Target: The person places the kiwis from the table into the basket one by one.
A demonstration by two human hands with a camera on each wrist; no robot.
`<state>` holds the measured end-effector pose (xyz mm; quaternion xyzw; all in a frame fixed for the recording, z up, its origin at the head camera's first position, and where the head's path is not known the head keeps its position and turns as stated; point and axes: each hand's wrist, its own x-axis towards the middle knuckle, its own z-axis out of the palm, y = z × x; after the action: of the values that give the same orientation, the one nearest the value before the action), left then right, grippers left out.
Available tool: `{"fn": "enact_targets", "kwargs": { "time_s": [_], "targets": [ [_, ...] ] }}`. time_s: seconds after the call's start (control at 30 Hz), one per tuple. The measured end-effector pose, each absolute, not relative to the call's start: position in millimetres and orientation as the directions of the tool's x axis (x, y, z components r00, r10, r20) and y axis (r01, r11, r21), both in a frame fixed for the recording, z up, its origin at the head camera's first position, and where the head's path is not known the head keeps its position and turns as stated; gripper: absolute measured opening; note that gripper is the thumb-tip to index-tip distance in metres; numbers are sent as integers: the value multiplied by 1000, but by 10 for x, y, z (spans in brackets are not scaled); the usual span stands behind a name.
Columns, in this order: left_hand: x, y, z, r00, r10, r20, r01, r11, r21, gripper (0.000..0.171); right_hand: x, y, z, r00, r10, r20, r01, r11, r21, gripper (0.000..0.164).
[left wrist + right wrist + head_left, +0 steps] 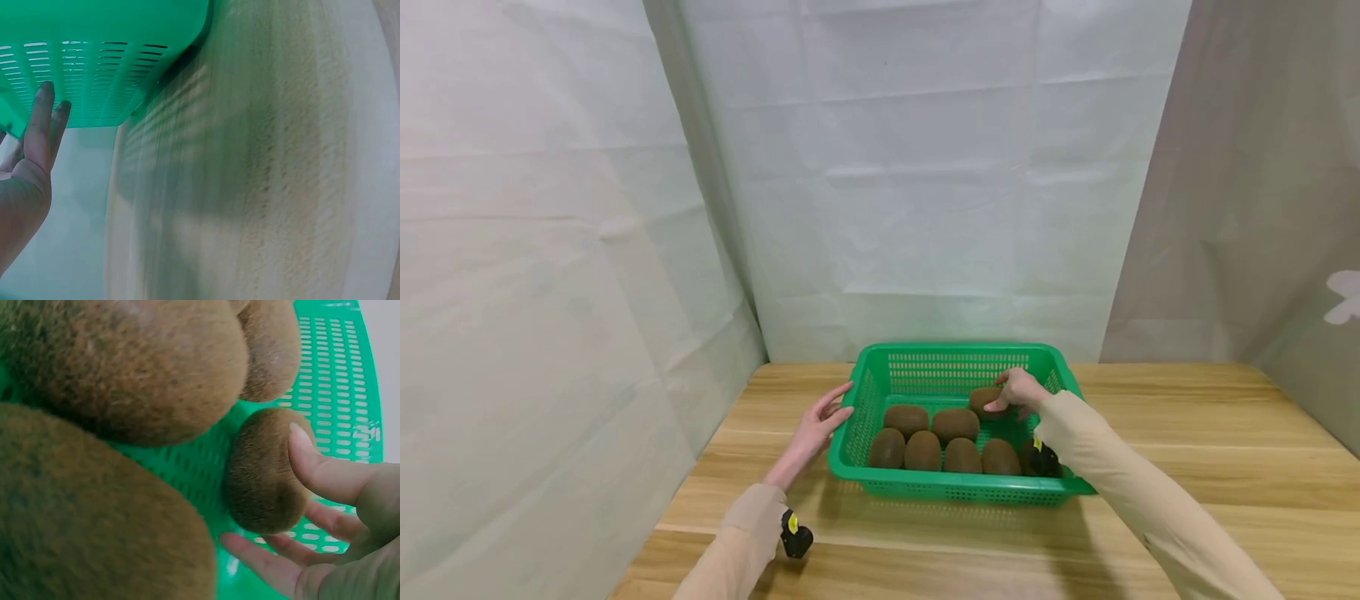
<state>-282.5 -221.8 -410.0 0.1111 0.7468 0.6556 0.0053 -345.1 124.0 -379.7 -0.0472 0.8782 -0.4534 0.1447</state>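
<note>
A green plastic basket (958, 485) holds several brown, fuzzy kiwis, some lined up along its near side, such as one kiwi (922, 451). Toward the back right of the basket, my right hand (1024, 390) holds a kiwi (265, 472), thumb on its upper face and fingers around its far end. The kiwi sits low, near the slotted floor. My left hand (817, 425) touches the basket's left side. Its fairly straight fingers (41, 125) lie against the outer slotted wall in the left wrist view. Its thumb rests by the rim.
The basket stands on a wooden table (1195, 450), close to its back edge. Behind it hangs a pale sheet (925, 183), with another sheet (535, 292) at the left. Two large kiwis fill the left part of the right wrist view.
</note>
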Motion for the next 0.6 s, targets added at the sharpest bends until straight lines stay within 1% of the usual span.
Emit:
{"fn": "enact_targets", "kwargs": {
  "time_s": [0.17,0.3,0.37,0.5,0.6],
  "targets": [
    [-2910,-2290,-4178,-977,153,148,172,156,973,50,-3509,1172,-3656,-963,-187,-195,22,665,-746,67],
    [-2920,-2332,-4163,-978,160,133,164,198,966,50,-3492,1174,-3495,-960,-231,-157,-46,684,-728,68],
    [-2911,-2351,-4135,-978,165,125,159,217,963,51,-3467,1201,-3421,-956,-273,-108,-111,678,-727,67],
    [-2906,-2391,-4057,-976,183,122,164,235,958,53,-3393,1294,-3287,-938,-345,36,-271,665,-695,66],
    [-2907,-2415,-3976,-967,213,139,193,254,948,53,-3331,1416,-3208,-913,-376,156,-383,663,-643,65]
  ]
}}
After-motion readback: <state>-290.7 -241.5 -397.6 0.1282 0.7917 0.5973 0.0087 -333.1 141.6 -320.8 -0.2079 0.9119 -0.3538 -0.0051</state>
